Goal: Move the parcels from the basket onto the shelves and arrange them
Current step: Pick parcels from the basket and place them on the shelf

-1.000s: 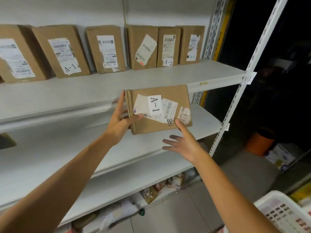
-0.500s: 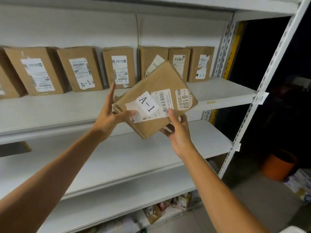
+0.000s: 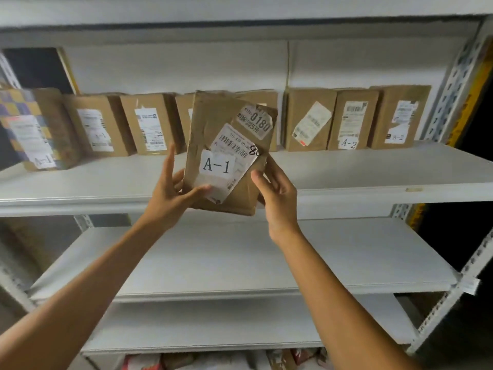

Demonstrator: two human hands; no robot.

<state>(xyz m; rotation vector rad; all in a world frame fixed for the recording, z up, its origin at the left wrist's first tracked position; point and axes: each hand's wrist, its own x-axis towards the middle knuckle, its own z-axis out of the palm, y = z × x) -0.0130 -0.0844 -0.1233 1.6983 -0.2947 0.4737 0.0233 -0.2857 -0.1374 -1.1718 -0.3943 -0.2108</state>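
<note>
While the parcel (image 3: 226, 153) stands upright just above the front of the shelf (image 3: 346, 169), the left hand (image 3: 170, 193) pinches its lower corner and the right hand (image 3: 277, 196) grips its right edge. It seems light, its cardboard creased but stiff, and best held by the side edges.

L hand (image 3: 170, 194), R hand (image 3: 278, 200) — bare

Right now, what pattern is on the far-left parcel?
Purple, blue and yellow checks on the far-left parcel, best seen in the head view.
</note>
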